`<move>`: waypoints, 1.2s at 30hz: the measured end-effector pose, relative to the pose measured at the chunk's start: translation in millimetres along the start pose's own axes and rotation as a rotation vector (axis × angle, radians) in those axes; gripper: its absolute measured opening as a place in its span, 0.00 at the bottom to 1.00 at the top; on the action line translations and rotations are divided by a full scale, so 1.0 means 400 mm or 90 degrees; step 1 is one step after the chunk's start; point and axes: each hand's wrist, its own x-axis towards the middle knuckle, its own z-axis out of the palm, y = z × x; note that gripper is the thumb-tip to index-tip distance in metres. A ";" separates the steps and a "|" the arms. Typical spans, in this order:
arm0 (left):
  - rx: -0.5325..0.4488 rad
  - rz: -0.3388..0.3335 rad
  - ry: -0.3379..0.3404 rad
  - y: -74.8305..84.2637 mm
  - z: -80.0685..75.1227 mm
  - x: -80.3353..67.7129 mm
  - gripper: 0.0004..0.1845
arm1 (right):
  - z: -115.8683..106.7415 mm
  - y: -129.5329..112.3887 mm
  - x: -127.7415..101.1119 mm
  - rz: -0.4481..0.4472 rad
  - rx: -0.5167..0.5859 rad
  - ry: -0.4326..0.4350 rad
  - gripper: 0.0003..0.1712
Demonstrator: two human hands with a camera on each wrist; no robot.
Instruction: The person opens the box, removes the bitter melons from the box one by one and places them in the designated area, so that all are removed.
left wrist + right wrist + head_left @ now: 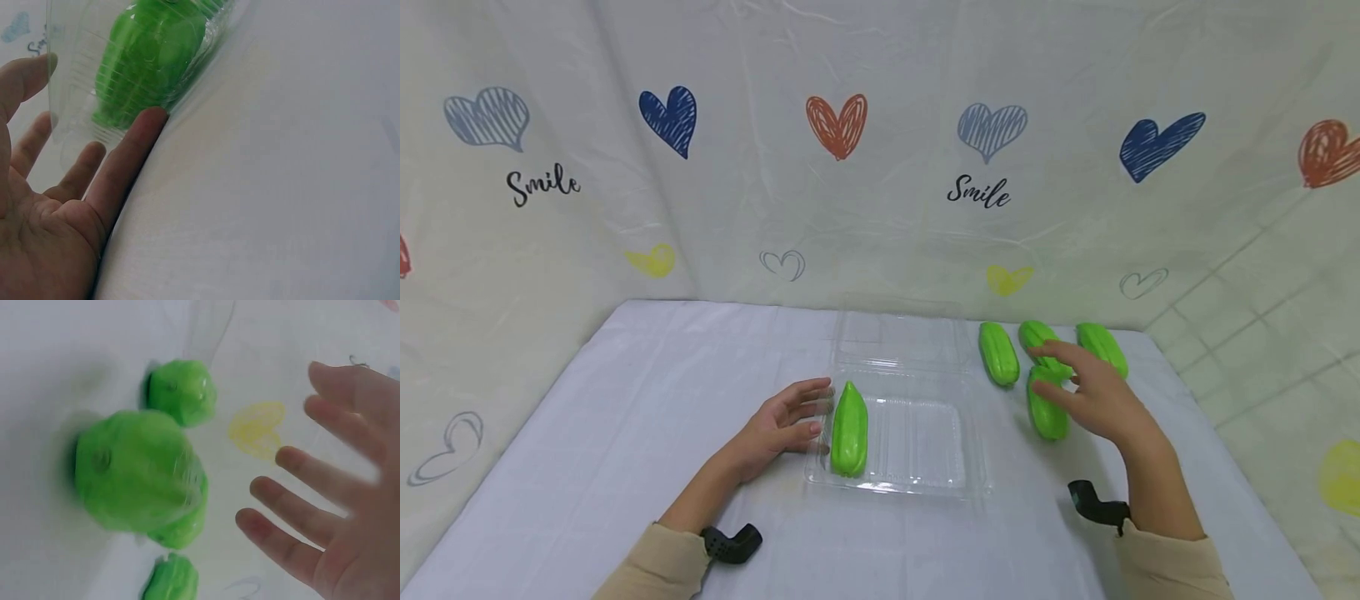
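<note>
A clear plastic clamshell box (917, 490) lies with its lid (898, 337) folded back. One glossy green ridged toy gourd (850, 433) lies lengthwise along the box's left side, pointed end away from me. My left hand (775, 425) has its fingers spread at the left wall, fingertips right at the plastic in the left wrist view. Over the group at the right hovers my right hand (1093, 396), fingers extended and holding nothing. Closest beneath it is one green gourd (1047, 412), which looks large in the right wrist view; another gourd (1036, 333) is partly hidden behind the fingers.
Two more green gourds, one (998, 354) beside the box lid and one (1103, 346) farther right, lie near the back edge. A white cloth (625, 442) covers the table. Behind it hangs a pale curtain (895, 225) printed with hearts.
</note>
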 end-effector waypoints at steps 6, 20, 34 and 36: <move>0.013 -0.009 0.004 0.001 0.000 0.001 0.36 | 0.043 -0.058 0.019 -0.023 0.069 0.037 0.33; 0.006 -0.014 0.006 -0.006 -0.003 0.001 0.36 | 0.150 -0.175 0.026 -0.099 0.110 -0.008 0.34; -0.001 -0.007 0.000 -0.004 -0.002 0.005 0.36 | 0.169 -0.234 0.028 -0.135 0.111 -0.024 0.31; 0.000 -0.007 0.001 -0.003 -0.001 0.004 0.36 | 0.174 -0.246 0.032 -0.137 0.118 -0.027 0.31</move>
